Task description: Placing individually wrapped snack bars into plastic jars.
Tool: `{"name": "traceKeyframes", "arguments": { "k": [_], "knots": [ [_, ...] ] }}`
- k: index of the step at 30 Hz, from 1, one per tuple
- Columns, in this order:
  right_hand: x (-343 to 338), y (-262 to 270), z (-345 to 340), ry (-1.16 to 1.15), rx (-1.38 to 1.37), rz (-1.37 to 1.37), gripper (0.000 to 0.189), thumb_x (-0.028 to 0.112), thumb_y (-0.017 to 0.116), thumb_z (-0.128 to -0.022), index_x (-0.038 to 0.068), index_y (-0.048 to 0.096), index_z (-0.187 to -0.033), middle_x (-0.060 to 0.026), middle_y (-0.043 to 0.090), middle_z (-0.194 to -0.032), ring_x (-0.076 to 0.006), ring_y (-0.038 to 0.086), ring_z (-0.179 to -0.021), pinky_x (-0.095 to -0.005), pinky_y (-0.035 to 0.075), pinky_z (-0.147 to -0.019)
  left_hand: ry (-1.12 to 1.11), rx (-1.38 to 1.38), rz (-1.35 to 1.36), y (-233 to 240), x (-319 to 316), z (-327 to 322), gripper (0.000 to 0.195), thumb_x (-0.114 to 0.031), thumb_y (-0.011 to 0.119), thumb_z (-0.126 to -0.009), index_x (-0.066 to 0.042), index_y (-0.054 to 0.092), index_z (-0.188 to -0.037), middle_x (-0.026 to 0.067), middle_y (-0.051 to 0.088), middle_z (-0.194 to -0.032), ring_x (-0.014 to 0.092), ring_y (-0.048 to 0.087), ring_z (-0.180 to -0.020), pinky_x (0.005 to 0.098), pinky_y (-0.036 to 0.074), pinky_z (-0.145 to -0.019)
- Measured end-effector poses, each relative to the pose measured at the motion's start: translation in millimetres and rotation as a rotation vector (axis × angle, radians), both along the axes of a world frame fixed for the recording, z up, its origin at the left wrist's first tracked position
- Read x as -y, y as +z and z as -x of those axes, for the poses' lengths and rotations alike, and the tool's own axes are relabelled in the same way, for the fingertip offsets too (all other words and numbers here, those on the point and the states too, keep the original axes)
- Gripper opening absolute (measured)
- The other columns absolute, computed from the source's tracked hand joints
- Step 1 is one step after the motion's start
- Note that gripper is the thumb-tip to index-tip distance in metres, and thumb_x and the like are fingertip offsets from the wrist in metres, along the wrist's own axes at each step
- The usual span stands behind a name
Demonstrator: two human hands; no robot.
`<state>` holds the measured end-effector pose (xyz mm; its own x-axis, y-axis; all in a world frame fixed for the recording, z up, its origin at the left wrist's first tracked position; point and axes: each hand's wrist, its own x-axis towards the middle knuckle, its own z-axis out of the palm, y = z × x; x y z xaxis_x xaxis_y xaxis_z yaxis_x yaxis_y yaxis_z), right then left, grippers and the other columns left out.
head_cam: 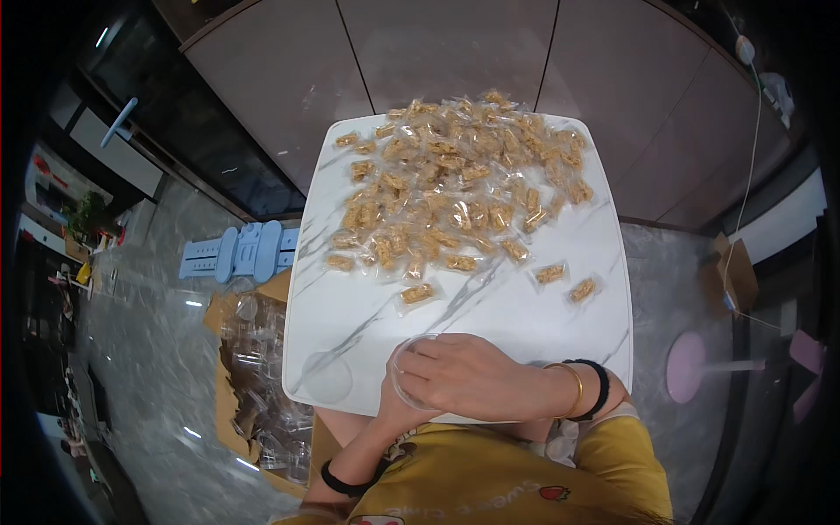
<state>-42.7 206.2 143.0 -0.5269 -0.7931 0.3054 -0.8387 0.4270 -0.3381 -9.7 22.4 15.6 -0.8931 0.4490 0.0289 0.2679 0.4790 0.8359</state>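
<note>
Near the front edge of the white marble-patterned table, my left hand (395, 400) is wrapped around the side of a clear round plastic container (401, 384). My right hand (459, 374) lies over the container's open top, its fingers reaching inside the rim; what they touch in there is hidden. A clear round lid (327, 377) lies flat on the table's front left corner. Beyond my hands a large pile of small golden snack pieces in clear wrappers (453, 177) covers the back of the table. A few wrapped pieces (418, 293) lie apart at the pile's near edge.
An open cardboard box (226, 394) of clear plastic containers (262, 367) stands on the floor left of the table (354, 321). Behind it lies a blue plastic object (246, 252). Cabinet doors (453, 52) stand behind the table. A pink round-based stand (686, 367) and another cardboard box (735, 275) are at right.
</note>
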Motion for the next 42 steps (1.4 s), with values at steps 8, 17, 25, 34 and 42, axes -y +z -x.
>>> {"name": "traceKeyframes", "arguments": {
  "k": [8,17,25,34,42],
  "knots": [
    [-10.4,12.1,-10.7,0.034,0.440,-0.294,0.018,0.008,0.061,-0.072,0.000,0.062,-0.088,-0.0115,0.063,-0.087,-0.0258,0.062,-0.085,-0.0354,0.053,-0.070,0.147,0.158,-0.451,-2.6,-4.1,-6.6,0.102,-0.028,0.092,-0.059,-0.002,0.035,-0.140,0.0145,0.047,-0.138,0.026,0.051,-0.122,0.0384,0.043,-0.104],
    [-31.7,10.9,14.6,-0.064,0.253,0.146,0.019,0.007,0.062,-0.075,0.006,0.066,-0.094,-0.0097,0.065,-0.091,-0.0247,0.064,-0.087,-0.0347,0.054,-0.072,0.122,0.036,-0.343,8.0,-4.0,-5.4,0.101,-0.021,0.093,-0.057,-0.001,0.035,-0.137,0.0139,0.050,-0.131,0.025,0.053,-0.121,0.0386,0.045,-0.102],
    [-109.6,-70.0,106.0,-0.832,-0.195,0.114,0.045,0.015,0.075,-0.076,0.010,0.064,-0.119,-0.0112,0.070,-0.103,-0.0317,0.058,-0.110,-0.0417,0.045,-0.098,0.096,-0.029,-0.345,7.9,-14.1,-3.8,0.101,-0.016,0.094,-0.055,-0.001,0.035,-0.136,0.0132,0.052,-0.127,0.024,0.055,-0.118,0.0382,0.048,-0.101],
    [-100.3,-47.0,103.4,-0.768,0.362,-0.236,0.064,0.014,0.086,-0.054,0.011,0.066,-0.115,-0.0100,0.072,-0.094,-0.0318,0.056,-0.111,-0.0388,0.044,-0.097,0.112,-0.044,-0.326,5.0,-9.6,-5.0,0.102,-0.020,0.095,-0.055,-0.001,0.036,-0.136,0.0135,0.052,-0.127,0.025,0.055,-0.117,0.0387,0.048,-0.100],
    [-102.6,-15.1,78.8,-0.641,0.490,-0.263,0.054,0.019,0.084,-0.060,0.006,0.064,-0.108,-0.0118,0.071,-0.095,-0.0320,0.065,-0.093,-0.0392,0.051,-0.082,0.103,-0.025,-0.337,6.9,-12.1,-2.4,0.101,-0.021,0.095,-0.056,-0.002,0.037,-0.136,0.0130,0.052,-0.128,0.023,0.055,-0.119,0.0376,0.047,-0.101]
  ]
}}
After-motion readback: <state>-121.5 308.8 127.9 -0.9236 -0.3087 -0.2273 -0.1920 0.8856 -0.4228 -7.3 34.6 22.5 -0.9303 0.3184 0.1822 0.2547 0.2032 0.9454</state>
